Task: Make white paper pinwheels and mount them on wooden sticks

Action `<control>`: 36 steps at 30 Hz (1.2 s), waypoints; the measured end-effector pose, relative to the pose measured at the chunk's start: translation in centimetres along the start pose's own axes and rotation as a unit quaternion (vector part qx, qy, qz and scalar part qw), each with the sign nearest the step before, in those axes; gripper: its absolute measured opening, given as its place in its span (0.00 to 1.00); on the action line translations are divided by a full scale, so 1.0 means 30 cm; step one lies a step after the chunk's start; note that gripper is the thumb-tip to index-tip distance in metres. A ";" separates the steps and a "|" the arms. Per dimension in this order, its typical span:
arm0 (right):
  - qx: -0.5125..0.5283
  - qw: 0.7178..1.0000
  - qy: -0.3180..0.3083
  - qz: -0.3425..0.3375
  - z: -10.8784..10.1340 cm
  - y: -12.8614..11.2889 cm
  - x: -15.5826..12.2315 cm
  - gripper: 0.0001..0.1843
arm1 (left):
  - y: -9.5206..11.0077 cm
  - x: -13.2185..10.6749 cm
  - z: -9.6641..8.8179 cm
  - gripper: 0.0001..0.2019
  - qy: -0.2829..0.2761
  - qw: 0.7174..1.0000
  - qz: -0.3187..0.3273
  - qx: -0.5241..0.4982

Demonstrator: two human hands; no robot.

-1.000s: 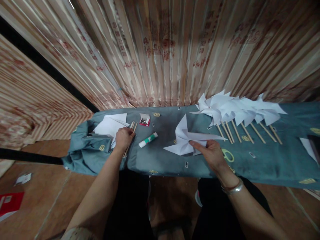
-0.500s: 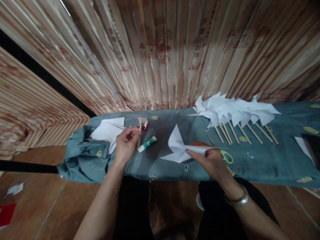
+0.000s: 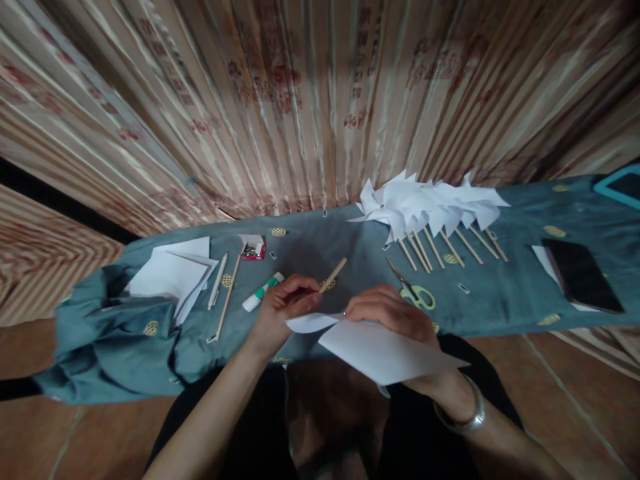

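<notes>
A row of finished pinwheels (image 3: pixel 425 203) lies behind; left hand (image 3: pixel 287 303) pinches a stick (image 3: pixel 334 273), right hand (image 3: pixel 385 310) grips folded paper (image 3: pixel 385 353), unjoined.

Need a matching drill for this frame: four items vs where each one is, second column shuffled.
Column A
1. wooden stick
2. folded white paper
3. scissors
4. phone

Column B
a. far right end of the cloth
b. held in the right hand
c. lying on the cloth just beyond the right hand
d. pinched in the left hand

Pairs: 1-d, 2-b, 3-c, 4-a
</notes>
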State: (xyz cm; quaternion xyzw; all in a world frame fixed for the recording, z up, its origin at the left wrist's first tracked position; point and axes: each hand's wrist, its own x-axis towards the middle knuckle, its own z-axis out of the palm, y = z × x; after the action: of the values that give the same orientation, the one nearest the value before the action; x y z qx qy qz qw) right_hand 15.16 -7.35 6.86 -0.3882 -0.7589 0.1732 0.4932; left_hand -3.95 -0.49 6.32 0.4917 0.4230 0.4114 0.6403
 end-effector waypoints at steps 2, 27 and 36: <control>0.002 1.000 0.007 0.005 -0.016 0.002 -0.002 0.10 | -0.003 0.003 0.013 0.10 -0.017 0.999 -0.032 -0.014; -0.001 0.995 0.100 0.027 -0.054 -0.001 0.019 0.06 | 0.022 -0.029 0.073 0.16 0.008 0.989 -0.136 -0.053; 0.005 0.994 0.106 0.026 -0.048 0.001 0.017 0.08 | 0.037 -0.024 0.078 0.17 -0.009 0.992 -0.122 -0.029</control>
State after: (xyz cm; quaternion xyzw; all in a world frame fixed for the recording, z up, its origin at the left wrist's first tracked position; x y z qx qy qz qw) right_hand 16.34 -7.12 7.82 -0.4213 -0.6915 0.1475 0.5679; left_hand -2.09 -1.63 7.87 0.4214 0.4624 0.3377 0.7033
